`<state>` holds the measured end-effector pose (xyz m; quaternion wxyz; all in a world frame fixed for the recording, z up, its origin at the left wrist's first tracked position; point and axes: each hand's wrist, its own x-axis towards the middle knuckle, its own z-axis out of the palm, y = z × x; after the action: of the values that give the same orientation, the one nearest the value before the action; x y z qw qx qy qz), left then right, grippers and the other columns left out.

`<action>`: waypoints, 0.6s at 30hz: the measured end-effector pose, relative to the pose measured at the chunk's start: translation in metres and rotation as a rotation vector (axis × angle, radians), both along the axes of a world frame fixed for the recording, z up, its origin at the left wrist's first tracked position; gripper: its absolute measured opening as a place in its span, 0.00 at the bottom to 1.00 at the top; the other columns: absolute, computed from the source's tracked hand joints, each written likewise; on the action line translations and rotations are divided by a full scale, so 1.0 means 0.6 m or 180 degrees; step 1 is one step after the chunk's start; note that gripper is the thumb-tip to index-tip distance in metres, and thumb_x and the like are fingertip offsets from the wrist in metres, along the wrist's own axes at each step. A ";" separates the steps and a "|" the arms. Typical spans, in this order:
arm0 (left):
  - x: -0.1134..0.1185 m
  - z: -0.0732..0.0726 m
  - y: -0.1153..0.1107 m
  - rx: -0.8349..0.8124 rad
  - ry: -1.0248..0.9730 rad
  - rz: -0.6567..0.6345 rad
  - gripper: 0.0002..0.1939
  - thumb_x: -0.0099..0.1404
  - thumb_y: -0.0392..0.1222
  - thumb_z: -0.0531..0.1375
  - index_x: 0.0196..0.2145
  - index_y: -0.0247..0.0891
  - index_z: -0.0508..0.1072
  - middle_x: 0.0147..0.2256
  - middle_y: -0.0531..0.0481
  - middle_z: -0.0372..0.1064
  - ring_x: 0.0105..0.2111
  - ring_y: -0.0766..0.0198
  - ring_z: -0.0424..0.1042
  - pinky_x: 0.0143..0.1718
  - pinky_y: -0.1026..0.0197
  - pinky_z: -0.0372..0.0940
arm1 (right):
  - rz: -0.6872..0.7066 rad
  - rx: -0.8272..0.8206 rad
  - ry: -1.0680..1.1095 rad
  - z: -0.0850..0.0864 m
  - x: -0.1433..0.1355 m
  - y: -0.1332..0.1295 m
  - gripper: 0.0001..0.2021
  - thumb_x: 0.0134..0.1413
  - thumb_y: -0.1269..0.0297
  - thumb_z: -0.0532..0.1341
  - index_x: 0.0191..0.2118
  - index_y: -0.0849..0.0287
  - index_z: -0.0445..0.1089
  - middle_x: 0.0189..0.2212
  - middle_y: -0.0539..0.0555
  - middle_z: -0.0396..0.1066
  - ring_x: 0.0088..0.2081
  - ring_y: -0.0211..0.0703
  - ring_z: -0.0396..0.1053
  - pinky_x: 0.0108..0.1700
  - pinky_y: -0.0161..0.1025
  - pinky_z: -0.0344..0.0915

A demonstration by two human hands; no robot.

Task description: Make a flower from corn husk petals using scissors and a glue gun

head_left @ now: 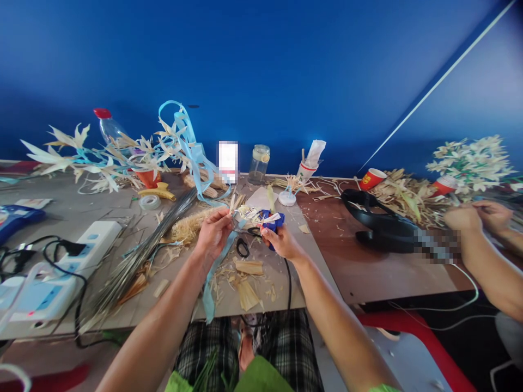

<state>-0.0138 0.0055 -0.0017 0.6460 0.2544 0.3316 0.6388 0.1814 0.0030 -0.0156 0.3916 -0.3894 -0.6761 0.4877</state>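
Note:
My left hand [215, 231] is closed, its thumb and fingers pinching a thin pale strip [232, 203] that looks like dried husk. To the right, my right hand [281, 242] is wrapped round a blue glue gun [274, 221], its black cord [289, 283] running down over the table edge. Pale husk scraps [249, 212] lie between the two hands, partly hidden. Just below them is a pair of scissors with black handles [242, 247]. A light blue ribbon [209, 294] hangs over the front edge near my left wrist.
On the left lie a bundle of wires [143, 256] and a white power strip [77, 272]. Husk flowers [110, 158], a glass jar [259, 163] and a paper cup [306, 171] line the back. A black headband-like device [379, 226] and a co-worker's hands [466, 220] are at right.

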 end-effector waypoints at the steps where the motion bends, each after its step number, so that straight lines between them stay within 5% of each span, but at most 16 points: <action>1: 0.000 0.001 0.000 0.0003 -0.0017 -0.0003 0.09 0.43 0.32 0.68 0.26 0.32 0.75 0.21 0.54 0.65 0.19 0.76 0.58 0.20 0.70 0.54 | -0.0012 0.0001 -0.0007 0.000 0.000 0.000 0.22 0.51 0.41 0.54 0.30 0.58 0.62 0.17 0.46 0.56 0.19 0.34 0.54 0.23 0.34 0.52; 11: 0.001 0.002 0.000 -0.0021 -0.0123 0.0020 0.08 0.44 0.31 0.68 0.26 0.33 0.74 0.22 0.53 0.65 0.19 0.76 0.59 0.21 0.70 0.54 | -0.0088 -0.0098 0.0163 0.003 0.003 0.000 0.21 0.51 0.43 0.56 0.31 0.58 0.63 0.19 0.47 0.59 0.21 0.34 0.55 0.24 0.34 0.53; 15: -0.002 0.003 -0.001 -0.0021 -0.0104 -0.0055 0.10 0.44 0.31 0.68 0.26 0.33 0.73 0.22 0.54 0.66 0.19 0.76 0.59 0.21 0.70 0.55 | -0.0607 0.0305 0.0077 0.009 0.008 0.001 0.20 0.51 0.44 0.56 0.34 0.59 0.65 0.27 0.52 0.65 0.27 0.38 0.61 0.30 0.36 0.59; 18: -0.002 0.005 -0.003 0.0012 -0.0059 -0.0094 0.10 0.44 0.32 0.68 0.26 0.33 0.72 0.21 0.54 0.65 0.19 0.75 0.59 0.21 0.69 0.54 | -0.1320 0.0782 -0.0740 0.006 0.012 0.007 0.17 0.50 0.49 0.58 0.35 0.60 0.65 0.30 0.54 0.66 0.32 0.43 0.63 0.36 0.40 0.61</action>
<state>-0.0149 0.0039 0.0013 0.6580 0.2546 0.3205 0.6321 0.1888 0.0070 -0.0120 0.4471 -0.5226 -0.6764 0.2634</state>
